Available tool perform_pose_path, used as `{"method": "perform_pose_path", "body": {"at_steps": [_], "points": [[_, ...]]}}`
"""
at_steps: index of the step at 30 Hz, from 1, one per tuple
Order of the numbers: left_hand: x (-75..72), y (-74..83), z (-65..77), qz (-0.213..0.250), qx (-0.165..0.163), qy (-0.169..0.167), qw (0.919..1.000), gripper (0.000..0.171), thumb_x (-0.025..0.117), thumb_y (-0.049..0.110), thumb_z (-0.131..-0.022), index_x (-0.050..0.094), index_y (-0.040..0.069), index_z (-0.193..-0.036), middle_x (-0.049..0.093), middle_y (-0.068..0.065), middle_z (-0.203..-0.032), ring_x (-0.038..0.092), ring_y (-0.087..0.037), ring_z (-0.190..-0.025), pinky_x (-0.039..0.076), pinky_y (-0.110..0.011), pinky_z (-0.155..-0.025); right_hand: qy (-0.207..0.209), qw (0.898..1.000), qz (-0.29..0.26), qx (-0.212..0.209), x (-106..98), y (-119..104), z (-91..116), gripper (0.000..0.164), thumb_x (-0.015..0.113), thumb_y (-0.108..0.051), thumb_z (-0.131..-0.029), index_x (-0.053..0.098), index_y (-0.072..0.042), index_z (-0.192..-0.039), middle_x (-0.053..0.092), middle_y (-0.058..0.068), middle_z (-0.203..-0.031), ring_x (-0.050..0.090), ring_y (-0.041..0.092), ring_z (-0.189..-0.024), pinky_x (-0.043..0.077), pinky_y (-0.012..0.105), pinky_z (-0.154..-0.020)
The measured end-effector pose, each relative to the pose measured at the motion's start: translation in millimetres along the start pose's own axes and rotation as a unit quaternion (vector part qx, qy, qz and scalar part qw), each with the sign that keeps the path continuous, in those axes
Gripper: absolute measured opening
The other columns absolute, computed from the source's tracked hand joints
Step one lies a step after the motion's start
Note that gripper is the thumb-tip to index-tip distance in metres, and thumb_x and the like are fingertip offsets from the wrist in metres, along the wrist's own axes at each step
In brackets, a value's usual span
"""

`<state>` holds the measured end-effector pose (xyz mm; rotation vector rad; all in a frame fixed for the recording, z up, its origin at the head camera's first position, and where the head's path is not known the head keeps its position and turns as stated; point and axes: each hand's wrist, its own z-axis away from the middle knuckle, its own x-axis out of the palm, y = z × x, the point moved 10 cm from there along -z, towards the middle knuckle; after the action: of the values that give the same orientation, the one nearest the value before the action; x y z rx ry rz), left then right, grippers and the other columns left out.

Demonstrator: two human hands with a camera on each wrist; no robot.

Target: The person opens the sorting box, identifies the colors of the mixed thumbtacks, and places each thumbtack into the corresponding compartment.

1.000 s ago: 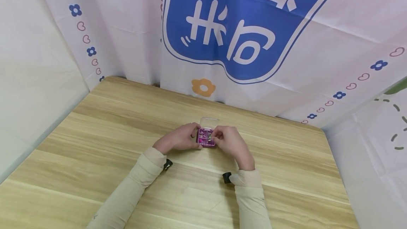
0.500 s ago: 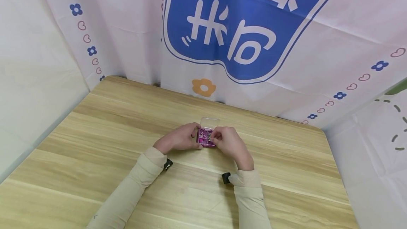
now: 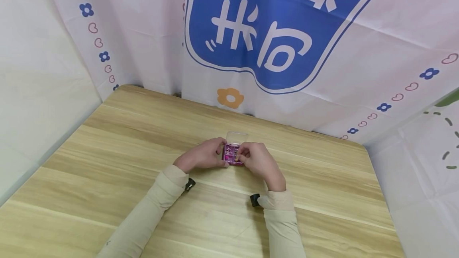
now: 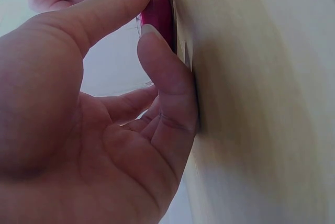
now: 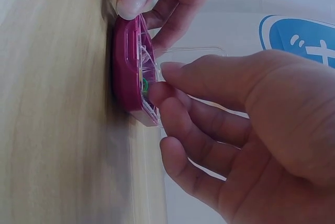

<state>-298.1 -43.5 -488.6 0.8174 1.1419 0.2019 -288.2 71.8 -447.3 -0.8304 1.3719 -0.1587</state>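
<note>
A small magenta compartment box (image 3: 233,164) lies on the table with its hinged clear lid (image 3: 237,137) raised at the back. Small pink and white pieces (image 3: 228,152) sit in its left compartments. My left hand (image 3: 205,154) grips the box's left side, thumb at the front and fingers toward the back. Curled over the right compartments is my right hand (image 3: 259,161), thumb and index fingertip close together. A small yellow piece (image 3: 236,159) shows just under those fingertips. In the right wrist view a green piece (image 5: 145,85) lies beside the index fingertip; I cannot tell whether the fingers pinch anything.
The wood-grain table (image 3: 161,118) stretches around the box. Behind it hangs a white cloth (image 3: 150,51) with a blue printed sign (image 3: 244,63). Black wrist straps (image 3: 255,200) show at both cuffs of the beige sleeves (image 3: 281,226).
The right fingers have shifted slightly left and down within the right compartments, and a yellow piece now shows beneath them. The left hand and box stay in place.
</note>
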Motion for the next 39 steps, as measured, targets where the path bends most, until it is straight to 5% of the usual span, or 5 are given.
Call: {"method": "perform_pose_path", "body": {"at_steps": [20, 25, 30, 39], "points": [[2.1, -0.9, -0.1, 0.001, -0.007, -0.008, 0.9999, 0.082, 0.080, 0.035, -0.072, 0.039, 0.004, -0.135, 0.056, -0.007, -0.099, 0.054, -0.016, -0.080, 0.050, -0.034, -0.072, 0.007, 0.999, -0.010, 0.038, -10, 21, 4, 0.006, 0.073, -0.011, -0.082, 0.069, -0.012, -0.087, 0.065, -0.003, -0.078, 0.059, 0.010, -0.070, 0.054, 0.030, -0.065], [1.2, -1.1, 0.2, 0.000, -0.011, -0.005, 0.9999, 0.083, 0.081, 0.036, -0.072, 0.039, 0.005, -0.136, 0.056, -0.007, -0.100, 0.054, -0.016, -0.082, 0.050, -0.034, -0.075, 0.004, 0.996, -0.043, 0.079, -14, 37, 9, 0.043, 0.079, -0.020, -0.075, 0.058, -0.003, -0.108, 0.065, 0.000, -0.079, 0.060, 0.014, -0.069, 0.054, 0.034, -0.066], [0.6, -2.0, -1.2, -0.008, -0.013, -0.003, 0.9999, 0.083, 0.080, 0.036, -0.071, 0.039, 0.005, -0.136, 0.056, -0.005, -0.099, 0.054, -0.015, -0.081, 0.050, -0.034, -0.075, -0.047, 0.991, -0.063, 0.112, 2, 49, 11, 0.090, 0.086, -0.033, -0.065, 0.036, -0.001, -0.132, 0.064, 0.004, -0.077, 0.058, 0.017, -0.065, 0.051, 0.035, -0.062], [0.7, -0.1, 0.1, -0.004, -0.009, -0.006, 0.9999, 0.080, 0.079, 0.035, -0.073, 0.039, 0.005, -0.135, 0.056, -0.005, -0.098, 0.054, -0.015, -0.081, 0.049, -0.033, -0.073, -0.055, 0.991, -0.078, 0.090, 20, 42, 5, 0.080, 0.086, -0.023, -0.066, 0.041, -0.004, -0.130, 0.060, 0.009, -0.077, 0.055, 0.019, -0.063, 0.047, 0.033, -0.057]]}}
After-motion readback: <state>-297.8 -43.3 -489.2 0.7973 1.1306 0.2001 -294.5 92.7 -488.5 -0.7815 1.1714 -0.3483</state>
